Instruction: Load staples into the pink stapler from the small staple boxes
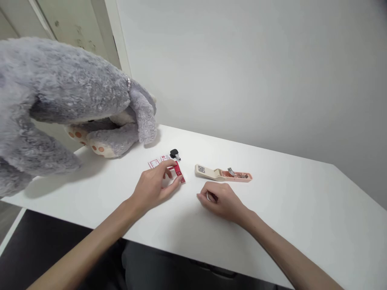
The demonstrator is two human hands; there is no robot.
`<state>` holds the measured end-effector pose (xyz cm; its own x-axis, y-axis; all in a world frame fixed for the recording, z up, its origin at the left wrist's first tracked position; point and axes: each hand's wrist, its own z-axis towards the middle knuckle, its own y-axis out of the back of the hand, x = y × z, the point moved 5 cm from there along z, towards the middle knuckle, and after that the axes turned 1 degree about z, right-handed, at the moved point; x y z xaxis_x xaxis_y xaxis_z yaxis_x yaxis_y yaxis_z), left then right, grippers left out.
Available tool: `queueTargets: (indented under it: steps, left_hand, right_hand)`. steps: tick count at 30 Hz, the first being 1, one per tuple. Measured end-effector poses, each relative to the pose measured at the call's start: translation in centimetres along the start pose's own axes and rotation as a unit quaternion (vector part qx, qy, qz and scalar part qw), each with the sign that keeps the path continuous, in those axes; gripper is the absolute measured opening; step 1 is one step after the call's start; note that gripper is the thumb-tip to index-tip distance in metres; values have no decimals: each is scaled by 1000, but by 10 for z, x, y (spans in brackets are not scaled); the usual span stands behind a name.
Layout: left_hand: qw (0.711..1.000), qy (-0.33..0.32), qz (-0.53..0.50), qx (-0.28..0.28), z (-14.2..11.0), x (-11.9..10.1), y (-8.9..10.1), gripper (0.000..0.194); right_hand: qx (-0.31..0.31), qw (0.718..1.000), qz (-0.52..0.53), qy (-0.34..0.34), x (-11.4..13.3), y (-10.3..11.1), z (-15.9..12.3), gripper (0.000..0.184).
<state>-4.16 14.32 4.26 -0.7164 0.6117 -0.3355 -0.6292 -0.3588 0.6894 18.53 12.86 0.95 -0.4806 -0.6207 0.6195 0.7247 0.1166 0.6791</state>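
The glossy white flat tabletop spans most of the view, with a fluffy grey plush toy at its far left. The left hand and right hand are over its middle. Just beyond the right hand, the nearer one, lies a narrow cream-and-pink hinged plastic case, opened out, its long axis left to right. A slim red rectangular box lies to its left, slanting toward the person's right. The left hand's thumb and forefinger arch around it, tips at its opposite ends; whether they pinch it I cannot tell. The right fingers are curled together, holding nothing visible. Beyond the left hand are small white-and-red flat packets and a rounded black piece with a silver metal end.
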Motion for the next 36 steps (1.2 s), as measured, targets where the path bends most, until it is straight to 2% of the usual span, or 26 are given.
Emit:
queueTargets:
  steps: [6, 10, 14, 18, 22, 28, 36]
  left_hand:
    - [998, 43, -40, 8, 2, 1, 2, 27]
    - [987, 115, -112, 6, 6, 3, 3, 24]
    - [956, 201, -212, 22, 7, 8, -1, 28]
    - [914, 249, -316, 53, 8, 10, -8, 34]
    - [881, 270, -380, 86, 8, 10, -14, 39]
    - [842, 297, -421, 160, 5, 7, -21, 48]
    - [856, 260, -407, 187, 4, 2, -20, 43]
  right_hand:
    - [-1, 1000, -6, 1, 0, 0, 0, 23]
    - [-4, 1000, -7, 1, 1, 0, 0, 23]
    - [-4, 1000, -7, 0, 1, 0, 1, 23]
    - [-5, 1000, 8, -27, -1, 1, 1, 18]
    - [7, 998, 30, -51, -2, 2, 0, 11]
    - [6, 994, 87, -64, -6, 0, -3, 32]
    - [-51, 988, 126, -74, -8, 3, -3, 35]
